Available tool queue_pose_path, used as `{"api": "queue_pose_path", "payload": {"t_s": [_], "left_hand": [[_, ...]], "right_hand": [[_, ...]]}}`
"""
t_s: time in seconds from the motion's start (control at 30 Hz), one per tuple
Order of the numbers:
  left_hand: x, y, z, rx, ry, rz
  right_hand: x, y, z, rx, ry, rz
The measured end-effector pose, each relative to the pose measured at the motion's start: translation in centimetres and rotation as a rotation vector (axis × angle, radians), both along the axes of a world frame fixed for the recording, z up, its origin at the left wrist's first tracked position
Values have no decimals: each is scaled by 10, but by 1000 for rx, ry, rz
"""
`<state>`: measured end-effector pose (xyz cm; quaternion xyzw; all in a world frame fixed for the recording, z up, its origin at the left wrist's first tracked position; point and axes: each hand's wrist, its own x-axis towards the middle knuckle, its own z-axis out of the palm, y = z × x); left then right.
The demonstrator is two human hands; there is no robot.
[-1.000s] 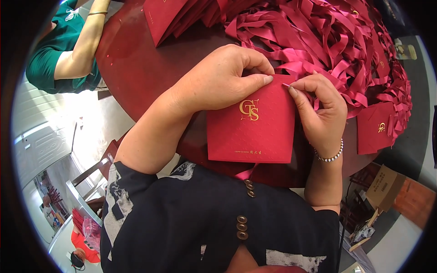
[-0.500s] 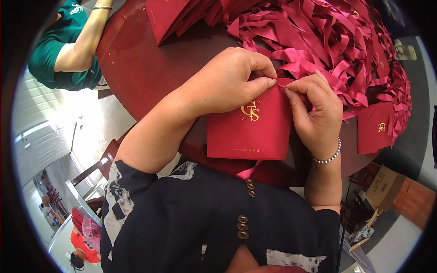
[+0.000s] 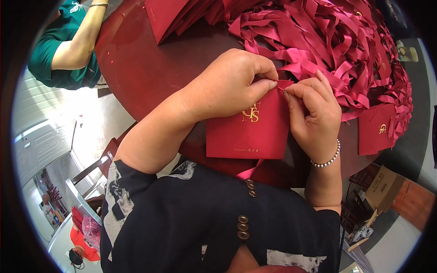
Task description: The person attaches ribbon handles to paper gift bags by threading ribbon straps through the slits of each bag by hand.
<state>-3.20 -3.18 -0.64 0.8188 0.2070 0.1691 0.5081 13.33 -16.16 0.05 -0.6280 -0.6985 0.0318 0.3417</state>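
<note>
At table (image 3: 136, 63), mid-frame, pinching red bag (image 3: 241, 139) with left hand (image 3: 241, 79), thin tip (image 3: 281, 88) with right hand (image 3: 316, 107). Closer together now, narrowing working gap.

1. An indoor room used as a packaging workroom is shown; whether it is set in a home or a business cannot be told.
2. The round-edged, dark red bench (image 3: 132, 54) is heaped with satin ribbons (image 3: 337, 54) and red paper bags (image 3: 182, 20) in bulk.
3. The bench's left edge is occupied by a person in a green shirt (image 3: 68, 59).
4. A panelled white door (image 3: 41, 143) is seen at left, and a cardboard carton (image 3: 384, 187) at right.
</note>
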Motion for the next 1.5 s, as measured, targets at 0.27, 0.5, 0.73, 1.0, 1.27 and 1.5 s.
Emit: {"api": "queue_pose_path", "payload": {"t_s": [0.27, 0.5, 0.73, 1.0, 1.27, 1.5], "left_hand": [[2, 0, -10, 228, -93, -14], [1, 0, -2, -130, -10, -9], [4, 1, -3, -216, -32, 7], [3, 9, 0, -487, 72, -69], [-4, 8, 3, -678, -54, -76], [-7, 8, 10, -633, -32, -126]], "right_hand": [[-15, -1, -5, 76, -348, -23], [15, -3, -8, -38, 232, -86], [14, -2, -3, -17, 245, -60], [20, -3, 2, -110, 314, -1], [16, -10, 8, -171, 546, -14], [16, -12, 10, -222, 669, -48]]}}
